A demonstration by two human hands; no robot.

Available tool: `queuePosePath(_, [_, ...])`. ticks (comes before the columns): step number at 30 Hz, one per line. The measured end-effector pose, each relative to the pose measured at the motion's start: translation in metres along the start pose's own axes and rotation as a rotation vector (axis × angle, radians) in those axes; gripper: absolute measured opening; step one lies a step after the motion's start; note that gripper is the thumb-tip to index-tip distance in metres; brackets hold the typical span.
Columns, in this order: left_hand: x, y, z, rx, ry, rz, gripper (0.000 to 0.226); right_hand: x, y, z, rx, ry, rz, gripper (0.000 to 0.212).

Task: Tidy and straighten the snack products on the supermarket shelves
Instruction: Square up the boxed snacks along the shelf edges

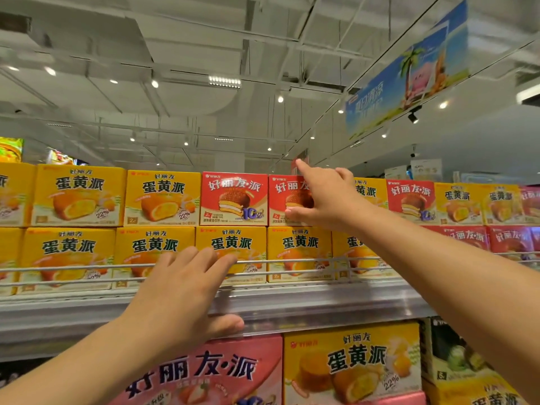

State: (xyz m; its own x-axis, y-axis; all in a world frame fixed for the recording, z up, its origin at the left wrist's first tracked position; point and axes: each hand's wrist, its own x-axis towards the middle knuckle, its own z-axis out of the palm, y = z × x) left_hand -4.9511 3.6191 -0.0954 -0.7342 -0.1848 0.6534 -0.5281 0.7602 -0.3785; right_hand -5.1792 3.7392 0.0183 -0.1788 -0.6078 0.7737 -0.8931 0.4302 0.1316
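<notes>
Spanning a red box (pixel 279 197) in the top row: right hand (pixel 327 197), index at its top edge, thumb low on its face; grip or mere touch cannot be told. Left hand (pixel 181 290): released, straight fingers against the rail (pixel 292 261) before yellow boxes (pixel 298 244), thumb on shelf edge (pixel 321 314).

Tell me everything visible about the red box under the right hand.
The red box looks like glossy cardboard, with white characters and a pictured chocolate pie. It stands upright, front outward, in the top row, on a yellow box and beside a matching red box. The right hand covers its right half, index finger over its top edge, thumb low on the front.
</notes>
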Motion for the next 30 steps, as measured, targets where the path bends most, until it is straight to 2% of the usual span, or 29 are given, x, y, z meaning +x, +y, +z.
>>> queuePosePath(3, [-0.002, -0.001, 0.007, 0.032, 0.244, 0.086, 0.086, 0.0, 0.0, -0.004, -0.009, 0.084, -0.023, 0.077])
queuePosePath(9, [-0.002, -0.005, 0.018, 0.043, 0.317, 0.101, 0.087, -0.006, -0.004, -0.016, 0.091, 0.121, -0.011, 0.061])
queuePosePath(11, [-0.003, -0.006, 0.019, 0.029, 0.312, 0.097, 0.087, -0.01, -0.007, -0.019, 0.064, 0.125, -0.024, 0.063])
queuePosePath(14, [-0.003, -0.007, 0.018, 0.01, 0.298, 0.102, 0.089, -0.016, -0.014, -0.026, -0.004, 0.109, -0.061, 0.078])
queuePosePath(20, [-0.001, -0.015, 0.029, -0.096, 0.372, 0.114, 0.087, -0.043, -0.022, -0.055, -0.073, 0.175, -0.11, 0.082])
queuePosePath(25, [0.015, -0.004, 0.03, -0.33, 0.459, 0.115, 0.063, -0.089, -0.009, -0.07, -0.054, 0.161, -0.104, 0.085])
queuePosePath(30, [0.045, 0.039, 0.018, -0.543, 0.523, 0.218, 0.046, -0.145, 0.035, -0.079, -0.045, 0.091, -0.046, 0.08])
